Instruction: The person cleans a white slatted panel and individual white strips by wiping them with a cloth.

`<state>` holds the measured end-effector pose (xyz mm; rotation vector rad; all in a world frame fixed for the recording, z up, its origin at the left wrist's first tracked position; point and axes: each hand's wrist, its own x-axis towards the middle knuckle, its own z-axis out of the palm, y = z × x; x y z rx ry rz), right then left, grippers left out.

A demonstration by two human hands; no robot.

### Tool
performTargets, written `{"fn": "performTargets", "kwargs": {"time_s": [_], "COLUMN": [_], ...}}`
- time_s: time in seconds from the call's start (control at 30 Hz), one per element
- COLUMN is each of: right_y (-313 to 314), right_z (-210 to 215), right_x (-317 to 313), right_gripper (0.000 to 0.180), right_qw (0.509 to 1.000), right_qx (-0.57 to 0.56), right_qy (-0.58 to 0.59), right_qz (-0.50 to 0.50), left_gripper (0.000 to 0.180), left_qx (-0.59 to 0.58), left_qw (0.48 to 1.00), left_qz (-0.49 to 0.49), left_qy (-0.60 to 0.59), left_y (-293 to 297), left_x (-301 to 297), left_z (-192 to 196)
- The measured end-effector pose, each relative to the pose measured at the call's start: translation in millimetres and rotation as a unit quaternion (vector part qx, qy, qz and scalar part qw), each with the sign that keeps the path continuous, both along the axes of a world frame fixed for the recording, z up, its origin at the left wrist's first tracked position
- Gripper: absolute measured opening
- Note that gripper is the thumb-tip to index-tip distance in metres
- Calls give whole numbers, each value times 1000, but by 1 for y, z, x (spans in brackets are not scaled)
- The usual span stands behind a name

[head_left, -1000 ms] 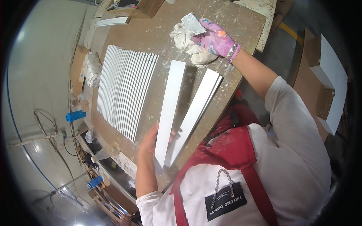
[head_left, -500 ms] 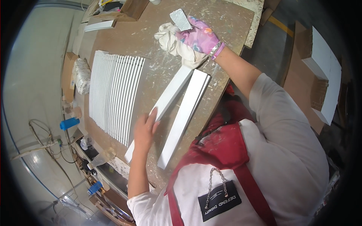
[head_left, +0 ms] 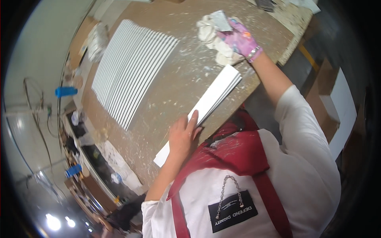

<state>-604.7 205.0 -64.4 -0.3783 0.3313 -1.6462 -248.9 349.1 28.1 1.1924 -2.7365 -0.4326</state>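
Note:
Close to the table's near edge lies a small stack of long white strips [head_left: 216,89]. My bare left hand [head_left: 182,135] grips the stack near its lower left end, fingers over the top strip. At the far right, my right hand [head_left: 243,40], in a pink patterned glove, is closed on a bunched white cloth [head_left: 207,32] and a pale grey rectangular block [head_left: 221,20]. The cloth rests just beyond the stack's far end. Some right fingers are hidden by the cloth and block.
Many white strips [head_left: 133,65] lie side by side on the paint-marked brown table [head_left: 186,73]. Beyond them sits a plastic-wrapped bundle [head_left: 97,41]. A blue object [head_left: 66,91] hangs at the left. An opened cardboard box [head_left: 331,99] stands to the right.
The separate strip has joined the stack near the table edge. My left hand has moved right with it. My right hand still holds the cloth and block. The view has shifted.

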Motion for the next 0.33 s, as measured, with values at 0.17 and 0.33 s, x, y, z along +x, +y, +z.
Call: {"fn": "performTargets", "kwargs": {"time_s": [0.17, 0.33], "right_y": [3, -2], "right_z": [20, 49], "right_x": [7, 44], "right_gripper": [29, 50], "right_qw": [990, 972], "right_qx": [100, 78], "right_qy": [98, 206], "right_qz": [-28, 83], "left_gripper": [68, 89], "left_qx": [85, -142], "left_qw": [996, 974], "left_qz": [1, 167], "left_qy": [36, -49], "left_y": [-23, -115], "left_x": [16, 41], "left_z": [0, -30]}}
